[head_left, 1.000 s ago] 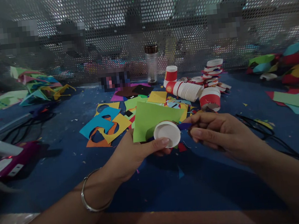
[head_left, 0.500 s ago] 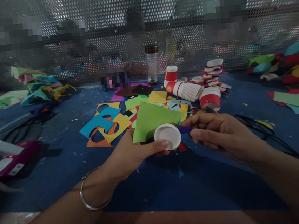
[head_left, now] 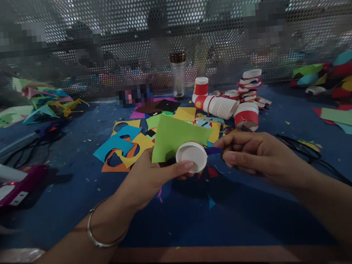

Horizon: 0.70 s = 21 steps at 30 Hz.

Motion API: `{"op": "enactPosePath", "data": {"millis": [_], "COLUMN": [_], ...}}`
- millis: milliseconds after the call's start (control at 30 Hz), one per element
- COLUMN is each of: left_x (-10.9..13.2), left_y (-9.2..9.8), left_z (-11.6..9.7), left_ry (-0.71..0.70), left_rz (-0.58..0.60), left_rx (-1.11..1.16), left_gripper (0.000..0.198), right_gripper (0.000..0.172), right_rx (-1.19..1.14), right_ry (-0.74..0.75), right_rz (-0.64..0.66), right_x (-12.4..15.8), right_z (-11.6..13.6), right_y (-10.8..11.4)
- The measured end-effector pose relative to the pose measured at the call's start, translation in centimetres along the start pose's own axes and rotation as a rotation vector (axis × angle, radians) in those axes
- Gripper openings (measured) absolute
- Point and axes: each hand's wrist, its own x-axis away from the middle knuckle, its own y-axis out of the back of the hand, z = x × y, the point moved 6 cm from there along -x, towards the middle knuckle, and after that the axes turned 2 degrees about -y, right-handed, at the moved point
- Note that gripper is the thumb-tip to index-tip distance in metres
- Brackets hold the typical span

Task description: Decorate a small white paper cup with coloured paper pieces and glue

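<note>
- Drifted slightly left and up the frame since half a second ago: the left grip [head_left: 151,178], carrying the green sheet [head_left: 176,134] and the white cup [head_left: 191,157]. On the right side, the right grip [head_left: 259,157] has barely changed place.
- At the left edge I see a purple device [head_left: 36,180] with a white plug [head_left: 4,172] on it, parked well apart from both grips, I would guess to leave working room.
- Left of centre, a blue sheet [head_left: 111,145] with round holes overlaps others on the counter [head_left: 172,227], apparently pushed together loosely.
- Near the centre, the left grip pinches the cup: thumb across its near rim, fingers mostly hidden behind. It seems to clamp the sheet too, which I judge keeps cup and sheet steady against each other. The cup's hollow side faces me.
- Just right of the cup sits a dark blue item [head_left: 214,150], too dim for me to identify. Its left end meets or passes behind the cup's edge; I cannot tell which.
- Above it, right of centre, red-and-white cups [head_left: 220,106] lie nested sideways, probably to stay compact.
- Further right, the right grip is nearly closed, thumb and fingertips pinching the blue item's end, presumably for fine control.
</note>
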Motion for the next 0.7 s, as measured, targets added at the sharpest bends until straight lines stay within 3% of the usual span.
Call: {"op": "enactPosePath", "data": {"millis": [167,700], "left_x": [0.19,0.25], "left_y": [0.29,0.28], "left_z": [-0.19,-0.13], "left_ry": [-0.014,-0.047], "left_rz": [-0.077,-0.101], "left_rx": [0.014,0.001], "left_gripper": [0.048,0.055], "right_gripper": [0.03,0.033], "right_rx": [0.005,-0.013], "right_ry": [0.014,0.017], "right_rz": [-0.001,0.01], "right_x": [-0.01,0.0], "right_z": [0.14,0.18], "right_y": [-0.01,-0.08]}}
